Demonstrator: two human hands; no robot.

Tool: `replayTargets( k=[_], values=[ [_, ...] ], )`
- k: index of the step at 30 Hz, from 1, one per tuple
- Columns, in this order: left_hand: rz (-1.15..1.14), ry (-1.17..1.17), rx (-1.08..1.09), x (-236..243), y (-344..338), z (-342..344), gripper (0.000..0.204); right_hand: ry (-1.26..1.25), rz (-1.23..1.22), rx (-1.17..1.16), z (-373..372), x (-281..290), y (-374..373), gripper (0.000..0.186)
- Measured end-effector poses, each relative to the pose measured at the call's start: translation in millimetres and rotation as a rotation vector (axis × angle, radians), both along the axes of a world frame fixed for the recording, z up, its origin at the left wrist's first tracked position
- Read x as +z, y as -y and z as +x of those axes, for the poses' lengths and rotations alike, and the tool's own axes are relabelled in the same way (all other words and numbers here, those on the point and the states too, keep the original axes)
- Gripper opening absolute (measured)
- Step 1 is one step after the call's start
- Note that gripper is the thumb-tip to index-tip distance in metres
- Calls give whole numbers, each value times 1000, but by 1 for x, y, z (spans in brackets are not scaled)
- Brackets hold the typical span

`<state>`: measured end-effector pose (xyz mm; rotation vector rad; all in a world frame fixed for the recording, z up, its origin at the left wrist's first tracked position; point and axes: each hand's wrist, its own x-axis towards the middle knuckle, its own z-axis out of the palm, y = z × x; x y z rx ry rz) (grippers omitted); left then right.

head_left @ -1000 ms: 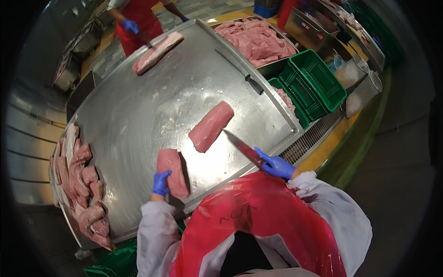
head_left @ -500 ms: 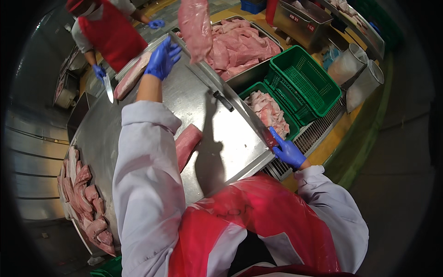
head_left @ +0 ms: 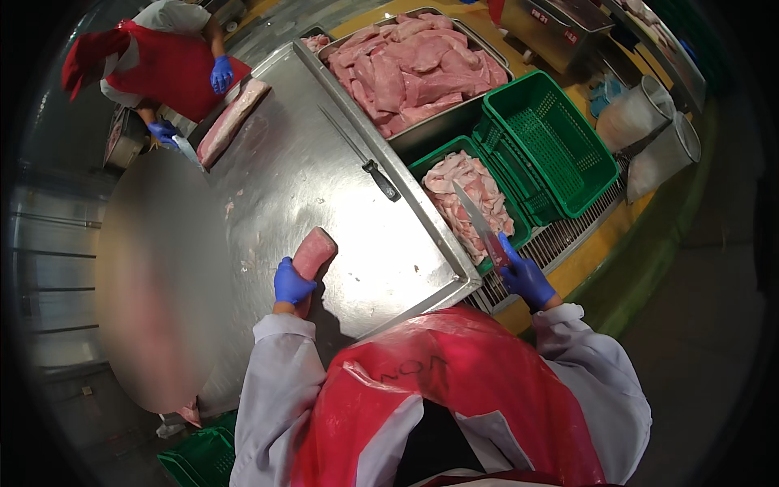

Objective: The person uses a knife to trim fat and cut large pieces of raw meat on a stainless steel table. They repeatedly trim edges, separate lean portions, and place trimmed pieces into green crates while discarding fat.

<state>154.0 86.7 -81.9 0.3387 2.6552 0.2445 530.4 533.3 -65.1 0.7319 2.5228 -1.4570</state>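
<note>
My left hand (head_left: 292,282) is wrapped around a thick, short piece of pink meat (head_left: 316,252) on the steel table (head_left: 365,272). That piece tilts up toward the far side. In my right hand (head_left: 526,276) is a knife (head_left: 477,213) with a reddish handle. Its blade points away from me over a green basket (head_left: 519,227) of pale meat trimmings (head_left: 462,183). Both hands wear blue gloves.
A black-handled sharpening steel (head_left: 380,179) lies by the table's raised right edge. Beyond stands a tray of meat slabs (head_left: 406,73); right of it, an upper green basket (head_left: 556,146). At far left a co-worker (head_left: 178,65) holds a knife beside a long meat piece (head_left: 233,126). The left side is blurred.
The slab that hung in the air near the tray is gone from there. My left hand has come back and grasped the short meat piece. My right hand's knife has swung up into view.
</note>
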Motion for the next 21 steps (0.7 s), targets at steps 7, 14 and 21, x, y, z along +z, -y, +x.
replayTargets(
  k=[7,14,21],
  values=[
    [1367,842,557,-29,1,44,80,-57,-112,-59,-30,16,-3,83],
    [1409,689,306,141,-257,-84,69,-110,-65,-32,-22,-3,-4,83],
    [1008,206,-37,159,-340,-180,62,-183,-59,-128,-18,-8,18,80]
  ],
)
